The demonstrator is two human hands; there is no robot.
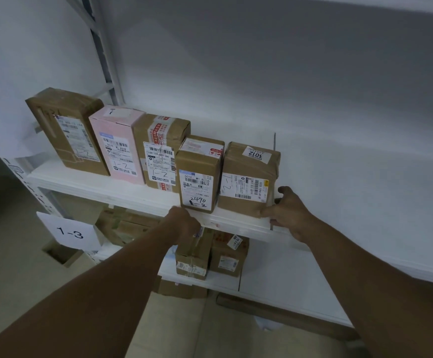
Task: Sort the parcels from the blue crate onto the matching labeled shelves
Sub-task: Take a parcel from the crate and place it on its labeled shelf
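Observation:
Several parcels marked "1-2" stand in a row on a white shelf point(101, 184). The rightmost is a brown box with a "3012" sticker point(249, 177). My right hand point(289, 213) is against its lower right corner, thumb on the front and fingers spread along its right side. Beside it on the left stands a brown box marked "2490 1-2" point(199, 177). My left hand point(184, 223) is curled at the shelf's front edge just below that box; I cannot tell whether it grips anything. The blue crate is out of view.
A pink box point(119, 148) and two more brown boxes fill the shelf's left part. A paper sign "1-3" point(69, 232) hangs on the upright beside the shelf below, where more brown parcels point(210, 257) sit. The shelf to the right of my right hand is bare.

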